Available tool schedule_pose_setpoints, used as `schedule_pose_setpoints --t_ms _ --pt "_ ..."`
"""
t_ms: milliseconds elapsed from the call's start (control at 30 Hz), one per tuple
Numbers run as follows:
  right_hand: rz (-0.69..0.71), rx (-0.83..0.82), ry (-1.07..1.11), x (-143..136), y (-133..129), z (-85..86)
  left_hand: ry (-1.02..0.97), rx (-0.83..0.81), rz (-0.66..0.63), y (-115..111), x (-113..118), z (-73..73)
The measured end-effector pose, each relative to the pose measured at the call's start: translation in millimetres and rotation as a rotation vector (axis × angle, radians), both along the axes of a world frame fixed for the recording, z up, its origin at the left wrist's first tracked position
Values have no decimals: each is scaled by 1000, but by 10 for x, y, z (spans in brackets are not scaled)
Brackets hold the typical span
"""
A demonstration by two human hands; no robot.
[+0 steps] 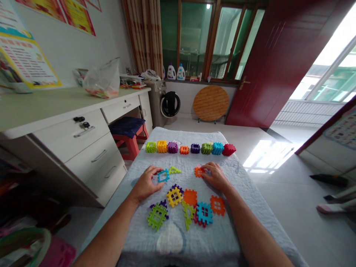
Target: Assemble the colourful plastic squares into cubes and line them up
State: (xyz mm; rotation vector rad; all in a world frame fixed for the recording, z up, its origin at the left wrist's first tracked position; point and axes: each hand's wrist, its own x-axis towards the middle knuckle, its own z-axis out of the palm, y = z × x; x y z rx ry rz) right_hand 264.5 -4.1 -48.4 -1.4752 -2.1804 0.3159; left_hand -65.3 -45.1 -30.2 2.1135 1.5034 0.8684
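"So, your left hand [148,181] pinches the blue frame [167,175] by its left side, between thumb and fingers."

"And the right?"

"Your right hand [217,176] grips the orange piece [198,172] by its right side, thumb and fingertips together. From this high view you can't be sure whether either piece is lifted off the table [219,237]."

"How do the two lie from each other?"

"Sideways. The orange piece is to the right of the blue frame, well apart, about equally far from the table's far edge. You have the frame on the left-edge side of the middle and the orange piece on the right-edge side. That gap between your hands is likely what your next move turns on."

"Any long axis to watch?"

"Hardly on the frame: it looks near square, set askew to the far edge. The green triangle [175,171] just beside it has its long side running left to right, and your left hand is the nearer."

"What about nearer the body?"

"Towards the near edge you have loose pieces: the yellow window [174,196], the orange panel [190,197], the blue window [204,213] and the green window [157,217] among them."

"And beyond the hands?"

"A row of stacks, with the purple stack [172,147] left of the middle, stretches along the far edge, from near the far left corner to the red stack [229,149] by the far right one."
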Motion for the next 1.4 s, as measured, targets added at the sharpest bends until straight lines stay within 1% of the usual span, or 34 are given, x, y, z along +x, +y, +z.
schedule_pose_setpoints --t_ms 100,233,333,433,500,567,633,700,833,933,1067,1233,1333,1400 --pt "-5 -1 8 -1 -5 1 2 95 -13 3 94 -4" --pt "-17 8 27 -12 -5 -11 24 212 -76 21 271 -9" --pt "-27 19 33 -30 -4 -16 46 242 -136 40 378 -26" --pt "-24 49 55 -73 -8 5 42 257 -160 57 418 -56" --pt "4 76 83 -133 -20 40 37 270 -135 78 401 -86" --pt "63 98 102 -225 -43 84 51 281 -68 111 361 -122" --pt "128 105 100 -344 -77 124 93 282 8 152 315 -159" --pt "193 94 72 -472 -111 148 146 263 52 190 279 -191" --pt "325 45 -10 -668 -143 148 216 203 43 231 259 -221" --pt "345 18 -44 -713 -135 147 227 183 54 232 273 -211" --pt "255 25 -36 -626 -128 199 228 158 97 218 279 -175" --pt "184 45 54 -388 -142 288 297 161 161 207 258 -148" --pt "125 74 44 -230 -115 285 323 171 177 209 257 -149" --pt "58 106 30 -108 -72 256 337 179 191 211 259 -151"
